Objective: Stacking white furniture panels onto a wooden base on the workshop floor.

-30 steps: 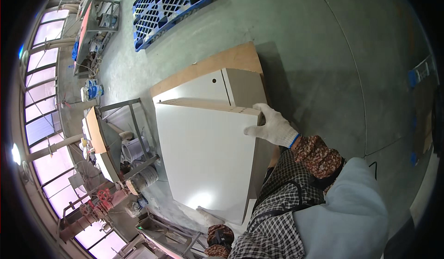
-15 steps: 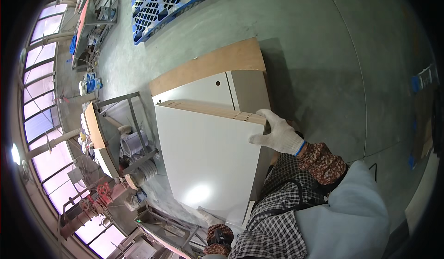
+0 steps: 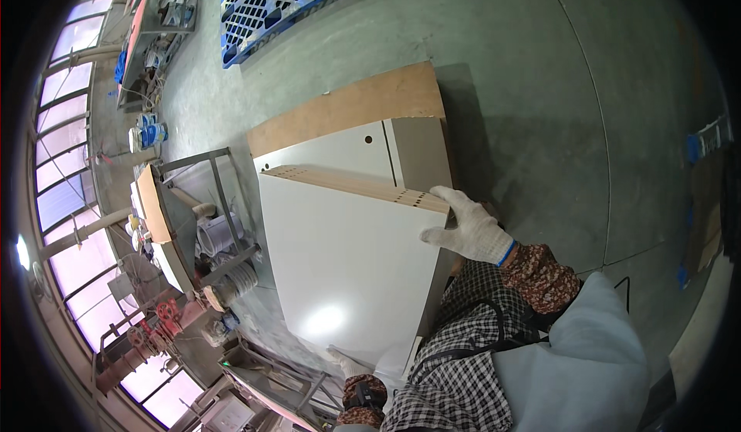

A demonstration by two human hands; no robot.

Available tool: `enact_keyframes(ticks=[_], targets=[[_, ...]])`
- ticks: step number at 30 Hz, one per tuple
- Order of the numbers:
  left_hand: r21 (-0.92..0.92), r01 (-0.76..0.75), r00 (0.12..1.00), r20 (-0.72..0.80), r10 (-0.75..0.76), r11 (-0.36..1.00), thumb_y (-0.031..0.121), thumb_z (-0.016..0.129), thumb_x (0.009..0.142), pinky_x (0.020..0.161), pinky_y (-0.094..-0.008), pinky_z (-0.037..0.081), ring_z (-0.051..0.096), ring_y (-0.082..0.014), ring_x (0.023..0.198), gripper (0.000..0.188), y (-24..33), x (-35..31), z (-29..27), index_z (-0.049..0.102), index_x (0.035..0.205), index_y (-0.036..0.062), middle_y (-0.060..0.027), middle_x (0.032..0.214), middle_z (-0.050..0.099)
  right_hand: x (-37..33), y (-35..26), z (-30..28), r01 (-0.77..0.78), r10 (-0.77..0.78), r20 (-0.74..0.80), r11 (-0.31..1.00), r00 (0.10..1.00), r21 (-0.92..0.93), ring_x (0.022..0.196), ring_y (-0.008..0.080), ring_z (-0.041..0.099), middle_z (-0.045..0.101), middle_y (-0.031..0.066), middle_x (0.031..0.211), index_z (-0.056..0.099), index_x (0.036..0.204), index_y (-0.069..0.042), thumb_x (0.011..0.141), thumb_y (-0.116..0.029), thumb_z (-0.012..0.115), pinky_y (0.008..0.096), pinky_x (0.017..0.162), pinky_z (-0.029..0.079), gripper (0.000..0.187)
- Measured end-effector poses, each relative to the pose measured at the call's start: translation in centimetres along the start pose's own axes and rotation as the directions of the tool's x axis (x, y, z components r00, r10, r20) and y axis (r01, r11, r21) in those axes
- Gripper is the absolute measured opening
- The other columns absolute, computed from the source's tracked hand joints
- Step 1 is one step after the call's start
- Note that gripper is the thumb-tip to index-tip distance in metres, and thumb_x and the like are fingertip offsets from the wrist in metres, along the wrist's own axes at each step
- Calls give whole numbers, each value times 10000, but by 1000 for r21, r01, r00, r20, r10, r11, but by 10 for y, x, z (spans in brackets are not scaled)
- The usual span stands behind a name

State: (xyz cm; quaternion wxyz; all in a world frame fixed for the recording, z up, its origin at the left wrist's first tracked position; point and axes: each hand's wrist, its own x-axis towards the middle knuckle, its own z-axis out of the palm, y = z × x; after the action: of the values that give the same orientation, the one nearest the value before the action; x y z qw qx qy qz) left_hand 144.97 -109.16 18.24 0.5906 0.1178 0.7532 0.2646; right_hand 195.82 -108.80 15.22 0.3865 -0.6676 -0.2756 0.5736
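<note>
At the far right corner of the white panel [image 3: 347, 254], right hand [image 3: 469, 227] clamped on; left hand [image 3: 352, 365], near, partly hidden, grip indeterminable; blue pallet [image 3: 285, 3] cut off

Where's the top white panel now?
The top white panel is just left of centre in the head view, right hand at its upper-right corner, left hand at its lower edge.

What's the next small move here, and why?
Probably firm up the left hand before shifting the upper white panel stack. The right hand spans its far right corner, thumb on the top face, but the left shows only partly at the lower edge, so its hold is unclear. The stack also lies skewed over the white panel beneath.
</note>
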Motion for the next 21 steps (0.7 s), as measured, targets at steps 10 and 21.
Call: enact_keyframes(ticks=[10,21], targets=[[37,-46,997,-58,48,998,860,220,915,1135,-580,398,410,-367,1411,949,1,-8,11,380,1546,170,-121,1575,401,0,2,2,24,-24,-49,1000,999,-7,1340,360,505,513,253,1407,421,1469,12,806,-526,798,421,1110,430,933],[-16,-33,999,-1,33,999,818,263,947,1158,-631,310,333,-371,1455,883,-2,2,-2,350,1573,202,-104,1615,345,0,3,2,-5,6,-31,1000,1000,10,1376,388,472,478,277,1455,407,1486,4,803,-545,784,435,1125,417,954]])
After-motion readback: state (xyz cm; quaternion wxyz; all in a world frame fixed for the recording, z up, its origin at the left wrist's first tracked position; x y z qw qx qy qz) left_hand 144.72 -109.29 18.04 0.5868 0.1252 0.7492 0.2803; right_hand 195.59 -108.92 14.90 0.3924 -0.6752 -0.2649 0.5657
